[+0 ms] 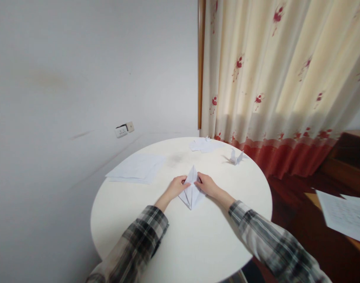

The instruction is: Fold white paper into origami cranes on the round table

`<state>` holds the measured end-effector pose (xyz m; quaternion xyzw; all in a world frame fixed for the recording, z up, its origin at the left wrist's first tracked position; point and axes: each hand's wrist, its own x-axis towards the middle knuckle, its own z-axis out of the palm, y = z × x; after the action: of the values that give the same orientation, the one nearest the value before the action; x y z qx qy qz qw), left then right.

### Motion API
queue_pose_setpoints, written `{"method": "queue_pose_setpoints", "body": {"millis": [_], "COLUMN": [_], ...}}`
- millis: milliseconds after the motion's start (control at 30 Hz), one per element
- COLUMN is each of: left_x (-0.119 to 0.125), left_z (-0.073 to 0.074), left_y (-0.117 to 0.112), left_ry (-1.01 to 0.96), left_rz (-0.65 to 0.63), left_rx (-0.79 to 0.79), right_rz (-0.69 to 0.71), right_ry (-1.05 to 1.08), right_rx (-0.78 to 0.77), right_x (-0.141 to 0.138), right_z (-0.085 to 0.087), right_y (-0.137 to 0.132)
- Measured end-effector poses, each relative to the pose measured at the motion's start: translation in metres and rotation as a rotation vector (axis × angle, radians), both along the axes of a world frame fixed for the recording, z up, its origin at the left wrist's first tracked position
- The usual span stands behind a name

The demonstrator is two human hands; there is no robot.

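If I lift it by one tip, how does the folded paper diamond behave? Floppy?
The folded paper diamond is probably light: just thin paper. Likely stiffer than the flat paper sheets, given its creases and layered flaps. Those lower flaps may swing or splay, since they spread sideways.

No legible text; paper sheet (342, 214) at far right, writing blurred.
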<state>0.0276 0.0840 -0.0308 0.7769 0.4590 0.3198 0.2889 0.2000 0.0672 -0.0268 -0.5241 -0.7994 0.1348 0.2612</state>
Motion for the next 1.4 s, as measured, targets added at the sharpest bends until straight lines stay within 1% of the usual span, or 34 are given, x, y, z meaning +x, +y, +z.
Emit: {"method": "queue_pose_setpoints", "body": {"millis": [333,533,733,900,1067,1200,1333,1400], "left_x": [-0.001,0.0,-0.002,-0.002,-0.002,-0.002,-0.003,-0.003], "left_z": [0.001,0.004,0.007,0.005,0.003,0.003,0.0,-0.002], "left_y": [0.0,-0.002,-0.004,-0.001,0.001,0.002,0.004,0.004], "left_ry": [0.045,0.025,-0.008,-0.009,0.105,0.167,0.099,0.092], "left_rz": [-0.049,-0.05,-0.084,-0.021,0.071,0.085,0.068,0.077], "left_rx": [0.035,0.036,0.013,0.012,0.143,0.167,0.139,0.15], "right_rz": [0.002,0.001,-0.021,-0.015,-0.036,-0.03,-0.052,-0.077], "right_ry": [-0.007,0.005,0.002,0.037,0.091,0.156,0.147,0.127], "right_rx": [0.002,-0.006,-0.02,0.007,0.012,0.009,0.041,0.059], "right_x": [0.0,0.001,0.001,0.001,0.002,0.003,0.003,0.004], "right_z": [0.0,0.002,0.003,0.003,-0.002,-0.006,-0.008,-0.008], "right_y": [-0.001,-0.002,-0.002,-0.001,0.002,0.006,0.008,0.008]}}
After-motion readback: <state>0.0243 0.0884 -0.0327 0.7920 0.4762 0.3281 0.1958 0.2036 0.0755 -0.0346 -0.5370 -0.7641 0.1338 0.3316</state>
